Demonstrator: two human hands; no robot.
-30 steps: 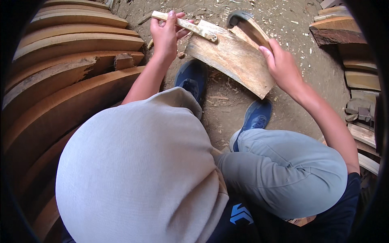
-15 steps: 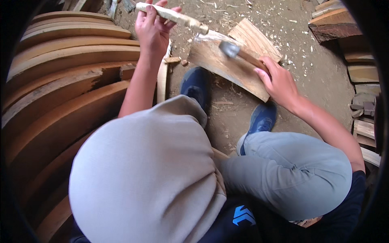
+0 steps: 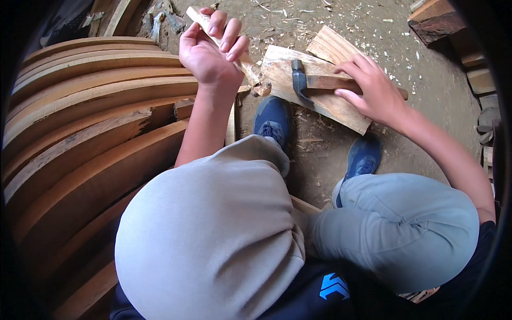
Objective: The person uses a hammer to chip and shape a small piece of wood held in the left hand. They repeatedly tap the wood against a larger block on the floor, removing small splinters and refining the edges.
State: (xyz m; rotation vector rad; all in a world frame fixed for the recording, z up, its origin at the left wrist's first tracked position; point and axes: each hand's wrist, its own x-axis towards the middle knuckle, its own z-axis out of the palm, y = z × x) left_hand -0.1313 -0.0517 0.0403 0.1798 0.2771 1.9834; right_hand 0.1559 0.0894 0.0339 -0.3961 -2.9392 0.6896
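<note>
The left hand [image 3: 205, 56] is raised over the dirt ground [image 3: 341, 160] with its grip closed around a pale wooden stick [image 3: 245, 64]. The stick runs diagonally from the fingertips at the upper left down to a rough end that lies just beside the near corner of the wooden block [image 3: 325, 104].

The right hand [image 3: 373, 88] lies on the wooden handle of a hatchet [image 3: 309, 82]. Its grip is loosely curled over the handle, fingers spread and not fully clenched. The dark metal head of the hatchet rests on the top face of the wooden block, pointing toward the left hand.

The wooden block is a flat, light-coloured slab lying on the ground directly ahead of two blue shoes [image 3: 272, 120]. Wood chips are scattered on the ground around it.

Curved wooden planks [image 3: 90, 122] are stacked side by side along the person's left. Grey trousers [image 3: 213, 234] cover both bent knees in the foreground
</note>
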